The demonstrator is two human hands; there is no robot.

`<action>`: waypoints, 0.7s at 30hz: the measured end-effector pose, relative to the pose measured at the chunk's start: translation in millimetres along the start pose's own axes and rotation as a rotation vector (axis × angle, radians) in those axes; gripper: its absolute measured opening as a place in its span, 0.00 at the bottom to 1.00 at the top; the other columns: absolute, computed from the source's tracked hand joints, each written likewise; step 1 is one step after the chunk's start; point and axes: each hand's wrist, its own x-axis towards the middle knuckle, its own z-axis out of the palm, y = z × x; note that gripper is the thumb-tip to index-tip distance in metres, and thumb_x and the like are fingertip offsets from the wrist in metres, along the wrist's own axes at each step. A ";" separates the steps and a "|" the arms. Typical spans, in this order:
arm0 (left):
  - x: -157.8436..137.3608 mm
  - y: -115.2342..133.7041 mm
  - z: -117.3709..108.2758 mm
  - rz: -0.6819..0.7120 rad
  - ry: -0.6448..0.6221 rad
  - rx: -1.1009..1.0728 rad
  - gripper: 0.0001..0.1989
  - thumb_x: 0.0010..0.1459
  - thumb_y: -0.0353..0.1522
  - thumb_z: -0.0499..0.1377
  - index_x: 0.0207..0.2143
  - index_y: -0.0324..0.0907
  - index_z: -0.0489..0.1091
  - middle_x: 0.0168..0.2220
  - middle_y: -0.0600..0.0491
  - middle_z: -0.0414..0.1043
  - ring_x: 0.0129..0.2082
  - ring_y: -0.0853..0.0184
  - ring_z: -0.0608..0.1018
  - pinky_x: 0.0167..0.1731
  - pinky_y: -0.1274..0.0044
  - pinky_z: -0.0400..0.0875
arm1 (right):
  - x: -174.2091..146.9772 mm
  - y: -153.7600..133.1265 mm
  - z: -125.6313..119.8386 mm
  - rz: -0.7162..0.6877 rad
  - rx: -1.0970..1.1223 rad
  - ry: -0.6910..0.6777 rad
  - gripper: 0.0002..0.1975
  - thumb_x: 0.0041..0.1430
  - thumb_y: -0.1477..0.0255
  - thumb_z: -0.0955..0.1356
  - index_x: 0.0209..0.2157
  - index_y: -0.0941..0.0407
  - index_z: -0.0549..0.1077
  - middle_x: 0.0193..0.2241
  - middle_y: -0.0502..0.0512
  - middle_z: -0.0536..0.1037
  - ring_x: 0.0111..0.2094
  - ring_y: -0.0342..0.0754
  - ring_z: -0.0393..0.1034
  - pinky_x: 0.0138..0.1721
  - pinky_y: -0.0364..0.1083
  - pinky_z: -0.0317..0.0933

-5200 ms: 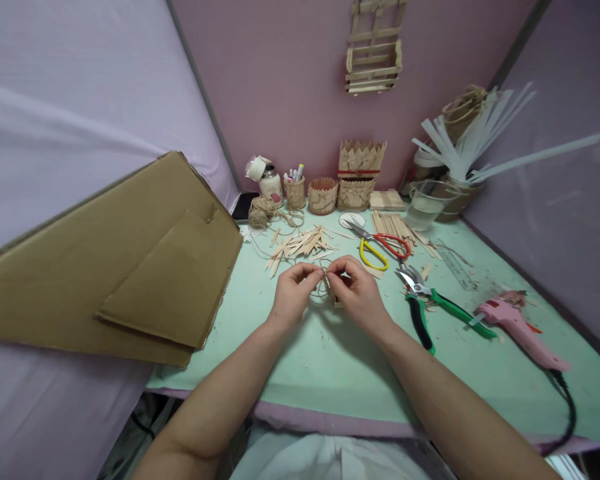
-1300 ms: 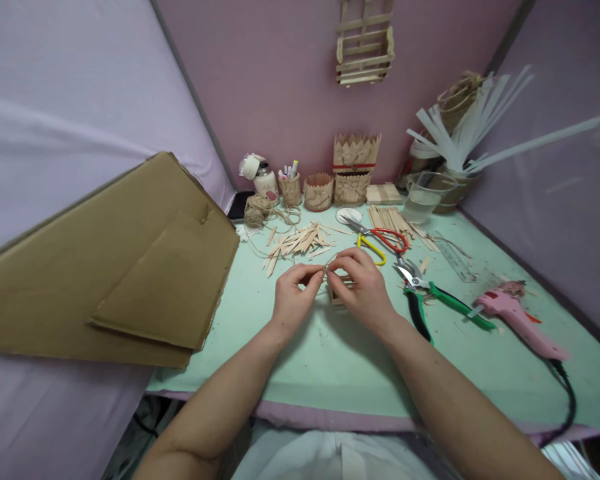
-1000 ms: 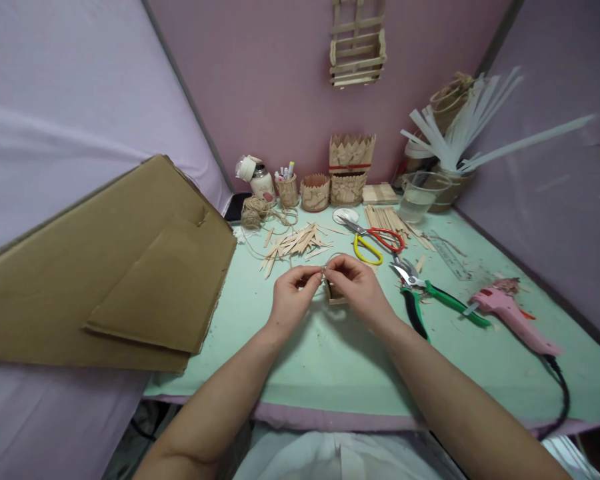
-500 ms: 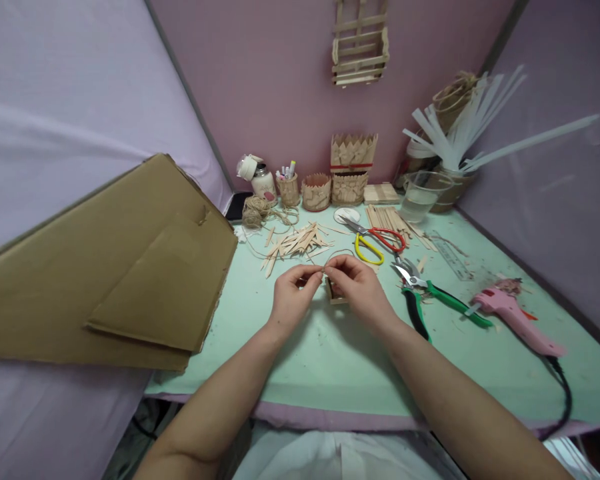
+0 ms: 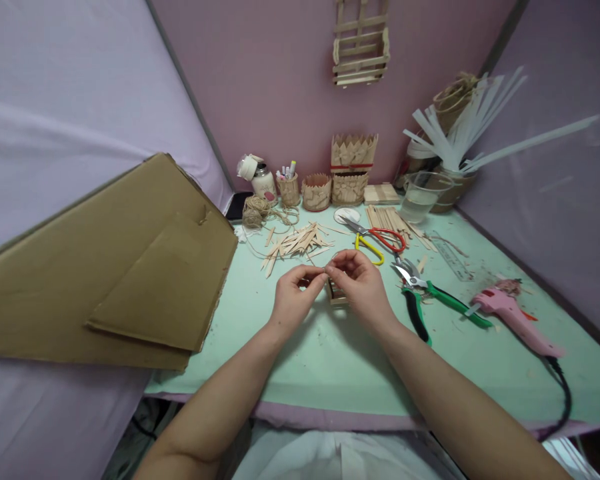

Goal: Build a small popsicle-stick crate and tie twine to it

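My left hand [image 5: 297, 297] and my right hand [image 5: 360, 287] meet over the middle of the table, fingertips touching. Both are closed in a pinch on a thin strand of twine [image 5: 311, 259], most of it hidden by the fingers. Under my right hand sits a small wooden box-like piece [image 5: 339, 301], mostly covered by that hand. Beyond my left hand lies a loose heap of split wooden sticks [image 5: 300, 241]. A ball of twine [image 5: 253, 215] rests farther back to the left.
Scissors [image 5: 380, 235], green-handled pruners [image 5: 430, 287] and a pink glue gun [image 5: 520, 320] lie to the right. A cup of water [image 5: 420, 203] stands behind them. Folded cardboard [image 5: 150, 280] leans at left. Wooden stick containers [image 5: 316, 193] line the back wall.
My right hand's fingers have lifted slightly, and a little more of the small wooden piece shows below them. My left hand has shifted only slightly.
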 end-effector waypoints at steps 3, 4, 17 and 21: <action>0.6 0.4 -0.2 -0.024 0.023 -0.018 0.07 0.53 0.35 0.63 0.30 0.40 0.77 0.30 0.52 0.77 0.32 0.67 0.77 0.32 0.77 0.70 | -1.9 0.5 1.2 -0.013 -0.043 0.016 0.12 0.49 0.67 0.73 0.35 0.53 0.69 0.30 0.50 0.76 0.35 0.47 0.72 0.38 0.47 0.65; 0.8 0.4 -0.4 -0.020 0.034 -0.015 0.06 0.53 0.34 0.63 0.29 0.40 0.76 0.30 0.52 0.77 0.32 0.67 0.77 0.32 0.77 0.70 | -2.7 0.8 1.5 -0.022 -0.062 0.017 0.12 0.50 0.67 0.72 0.36 0.53 0.69 0.31 0.51 0.76 0.35 0.47 0.73 0.38 0.47 0.65; 4.7 -5.4 0.5 -0.104 0.018 -0.218 0.05 0.51 0.33 0.64 0.29 0.40 0.74 0.28 0.55 0.73 0.29 0.71 0.71 0.32 0.78 0.66 | -4.1 6.3 2.1 -0.022 -0.147 0.049 0.10 0.52 0.67 0.70 0.35 0.53 0.68 0.31 0.52 0.77 0.34 0.48 0.73 0.35 0.46 0.64; 7.0 -9.8 -0.6 -0.140 -0.073 -0.347 0.06 0.51 0.33 0.65 0.29 0.40 0.74 0.28 0.56 0.72 0.27 0.73 0.69 0.31 0.79 0.65 | -2.0 2.7 1.4 -0.003 -0.124 0.052 0.11 0.50 0.66 0.71 0.33 0.53 0.66 0.29 0.49 0.74 0.30 0.45 0.70 0.32 0.45 0.63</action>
